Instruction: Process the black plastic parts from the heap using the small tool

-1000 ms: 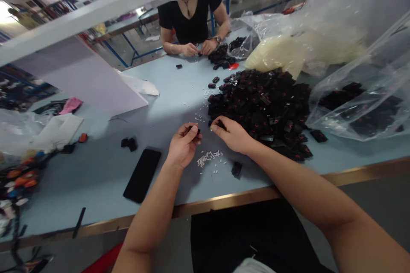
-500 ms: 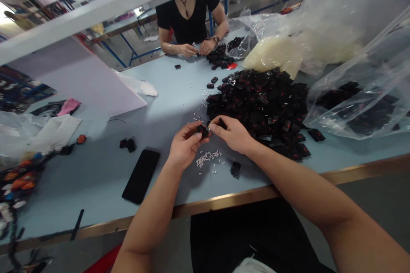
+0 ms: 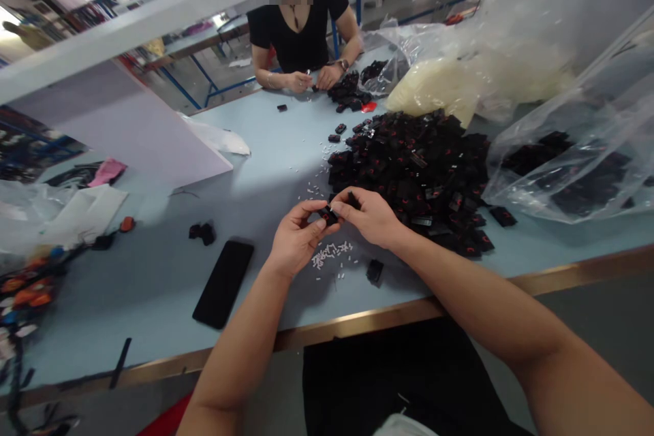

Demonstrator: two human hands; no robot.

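My left hand (image 3: 296, 240) pinches a small black plastic part (image 3: 328, 215) above the table. My right hand (image 3: 372, 216) meets it from the right, its fingertips closed on the same part, with another dark piece showing under its fingers. Just below both hands lies a scatter of small white pins (image 3: 331, 254). A single black part (image 3: 375, 271) rests on the table under my right wrist. A large heap of black parts with red marks (image 3: 413, 170) spreads right behind my right hand.
A black phone (image 3: 223, 283) lies left of my hands, with two dark parts (image 3: 202, 232) beyond it. Clear plastic bags (image 3: 572, 157) sit at right. Across the blue table (image 3: 153, 313) another person (image 3: 301, 27) handles similar parts. Clutter and cables (image 3: 25, 286) fill the left edge.
My hands have come together: the right hand left the heap's edge and closed on the black part that the left hand holds. The view shifted slightly.
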